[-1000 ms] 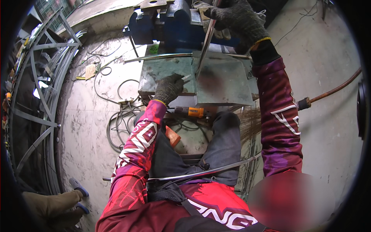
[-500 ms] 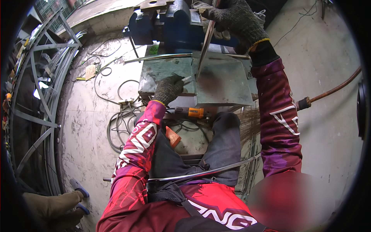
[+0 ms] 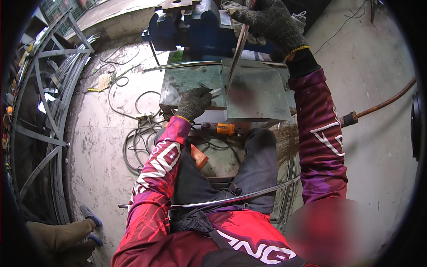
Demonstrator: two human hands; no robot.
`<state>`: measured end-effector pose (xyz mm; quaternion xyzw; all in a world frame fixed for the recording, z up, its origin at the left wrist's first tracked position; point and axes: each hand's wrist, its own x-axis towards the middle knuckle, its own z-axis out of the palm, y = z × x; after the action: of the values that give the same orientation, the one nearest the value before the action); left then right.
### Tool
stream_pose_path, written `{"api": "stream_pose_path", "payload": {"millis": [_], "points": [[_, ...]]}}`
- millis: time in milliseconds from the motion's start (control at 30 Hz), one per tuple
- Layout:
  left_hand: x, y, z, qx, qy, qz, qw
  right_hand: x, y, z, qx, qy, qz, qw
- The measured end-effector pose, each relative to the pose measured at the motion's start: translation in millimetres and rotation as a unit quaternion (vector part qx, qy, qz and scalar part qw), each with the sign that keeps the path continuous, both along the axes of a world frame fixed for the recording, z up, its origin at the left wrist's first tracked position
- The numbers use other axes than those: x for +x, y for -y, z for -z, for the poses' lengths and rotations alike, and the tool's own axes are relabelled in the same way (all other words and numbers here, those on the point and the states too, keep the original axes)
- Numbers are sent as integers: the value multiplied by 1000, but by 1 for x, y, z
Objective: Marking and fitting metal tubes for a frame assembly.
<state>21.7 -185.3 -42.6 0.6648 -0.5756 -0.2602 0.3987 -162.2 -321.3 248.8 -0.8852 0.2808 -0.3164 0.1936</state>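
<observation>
Both my hands wear dark grey knit gloves. At the upper right, my right hand (image 3: 271, 24) is closed around the upper part of a shiny metal bar (image 3: 237, 55). The bar leans slightly, its lower end at the metal-topped stand (image 3: 258, 89). My left hand (image 3: 194, 103) rests low over the left part of that top, fingers closed on a thin pale pen-like stick (image 3: 216, 92) that points toward the bar's lower end. Just beyond the stand's top is a blue bench vise (image 3: 204, 35); a second metal strip (image 3: 182, 65) lies across the far edge.
An orange angle grinder (image 3: 222, 128) lies below the stand near coiled black cables (image 3: 133, 149). A long metal tube (image 3: 240, 196) crosses my lap. Bristles of a broom (image 3: 284, 142) are by my right knee. A metal frame rack (image 3: 42, 129) stands left, near another person's feet (image 3: 91, 218).
Barely anything differs. The bar's top and my right hand have shifted very slightly; my left hand keeps its place with the pale stick.
</observation>
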Motion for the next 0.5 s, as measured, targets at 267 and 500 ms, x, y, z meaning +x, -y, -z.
{"api": "stream_pose_path", "payload": {"millis": [267, 500], "points": [[1, 0, 3, 15, 22, 4, 1000, -3, -1, 1, 47, 1, -26, 999], [1, 1, 0, 6, -38, -6, 999, -8, -4, 0, 103, 16, -41, 994]]}}
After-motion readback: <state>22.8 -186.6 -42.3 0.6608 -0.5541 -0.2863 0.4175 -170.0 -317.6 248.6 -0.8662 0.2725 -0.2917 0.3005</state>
